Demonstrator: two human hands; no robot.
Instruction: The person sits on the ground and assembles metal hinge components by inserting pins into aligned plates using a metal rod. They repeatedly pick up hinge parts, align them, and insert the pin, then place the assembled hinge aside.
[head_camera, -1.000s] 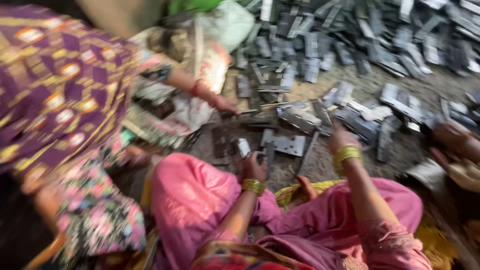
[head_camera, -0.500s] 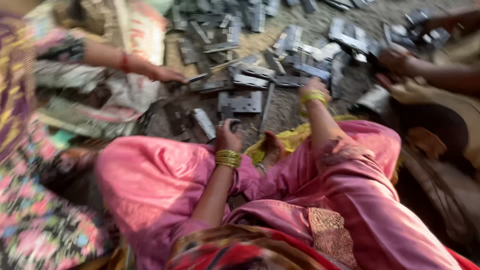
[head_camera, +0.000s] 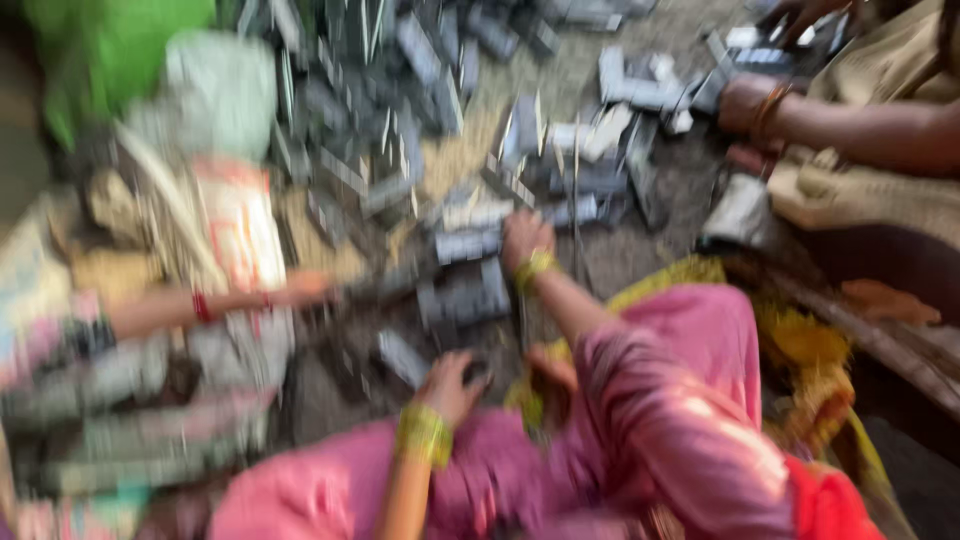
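Note:
The view is badly blurred. My left hand (head_camera: 450, 385), with yellow bangles at the wrist, lies on the ground in front of my pink-clad knee, its fingers curled over a small dark piece (head_camera: 478, 368). My right hand (head_camera: 525, 240), also wearing yellow bangles, reaches forward onto grey metal hinge plates (head_camera: 465, 295) at the near edge of a large heap (head_camera: 400, 130). The blur hides whether either hand grips anything.
A co-worker's hand (head_camera: 305, 290) with a red bangle reaches in from the left, over printed sacks (head_camera: 235, 225). Another person's forearm (head_camera: 850, 125) comes in at the top right among more plates. A green bundle (head_camera: 110, 50) sits at the top left.
The camera has swung and moved closer. My right hand has pulled back a little toward the nearer plates. My left hand stays low by my knee.

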